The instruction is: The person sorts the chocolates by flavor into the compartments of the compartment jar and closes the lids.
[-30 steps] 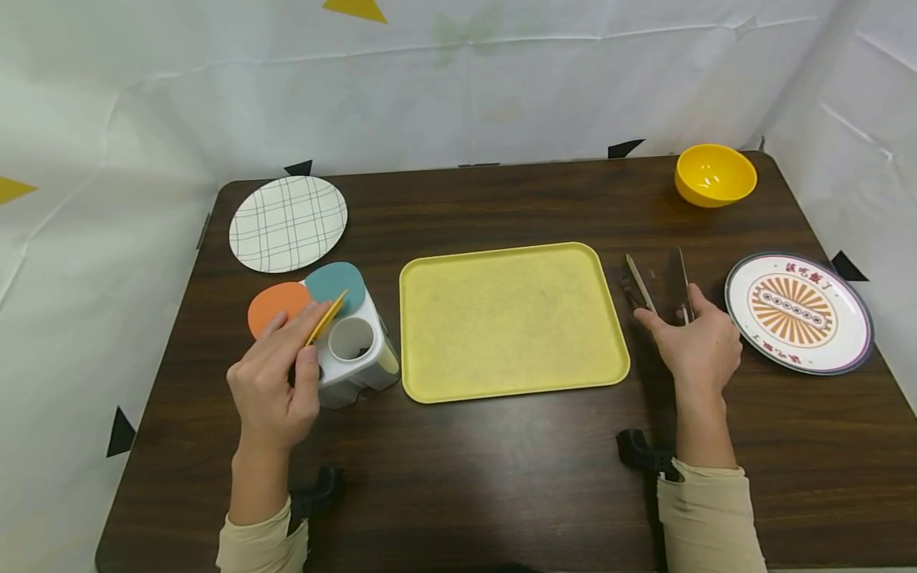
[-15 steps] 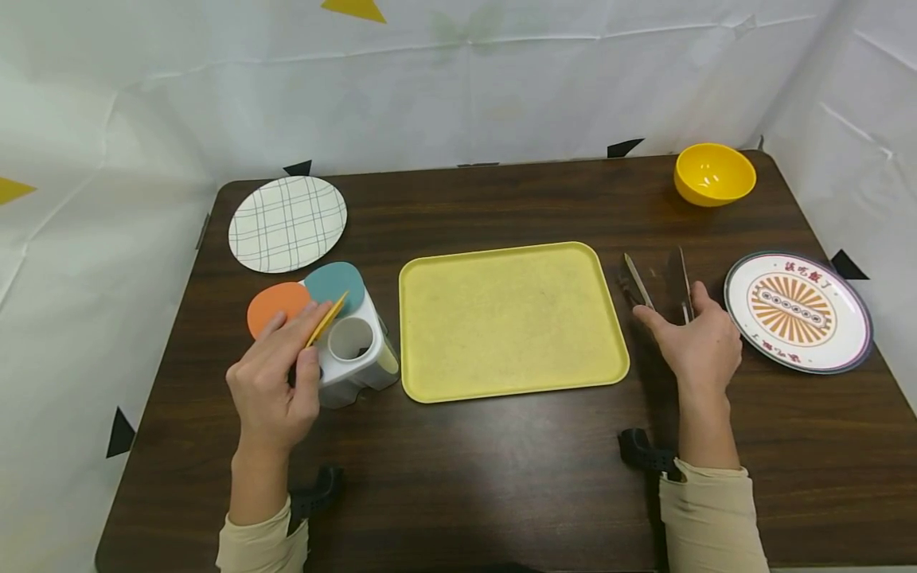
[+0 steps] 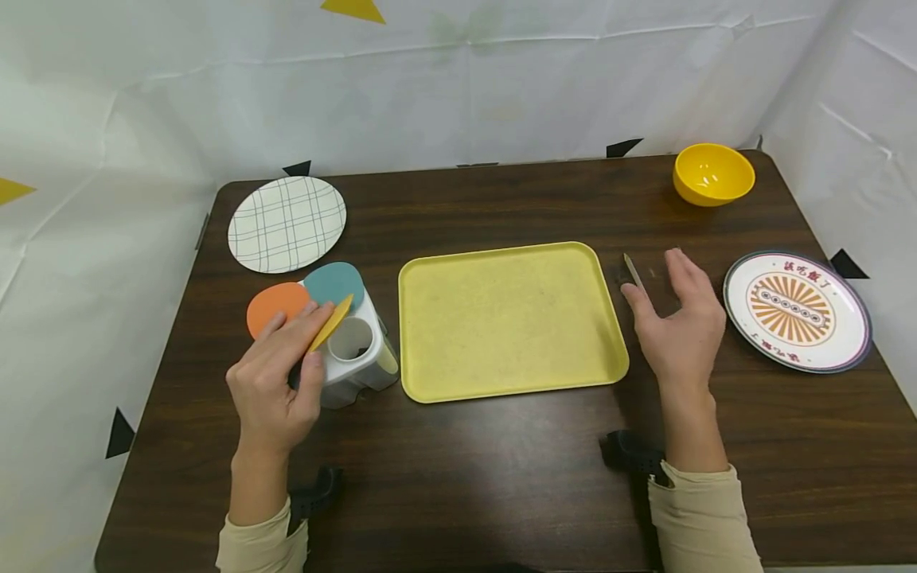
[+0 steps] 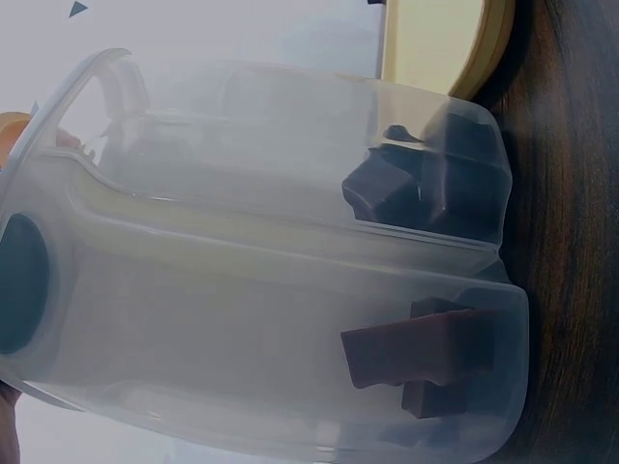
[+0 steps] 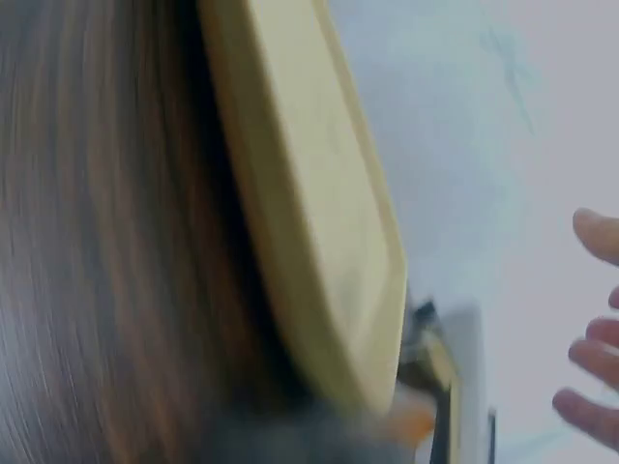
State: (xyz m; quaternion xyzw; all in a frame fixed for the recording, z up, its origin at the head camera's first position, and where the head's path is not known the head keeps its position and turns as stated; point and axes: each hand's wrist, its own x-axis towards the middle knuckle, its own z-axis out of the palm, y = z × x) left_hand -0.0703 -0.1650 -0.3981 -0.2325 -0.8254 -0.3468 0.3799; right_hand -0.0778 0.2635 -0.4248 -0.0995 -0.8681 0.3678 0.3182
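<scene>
Yellow disc at the holder, tongs under your right hand

Your left hand (image 3: 275, 382) pinches the disc (image 3: 330, 313) over the holder (image 3: 356, 354); your right hand (image 3: 680, 322) hovers spread above the tongs (image 3: 632, 271), beside the tray (image 3: 510, 321).

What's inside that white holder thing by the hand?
The white holder has orange, teal and yellow paddles sticking out; the left hand pinches the yellow paddle. One round slot looks empty. Their lower ends are hidden inside.
</scene>
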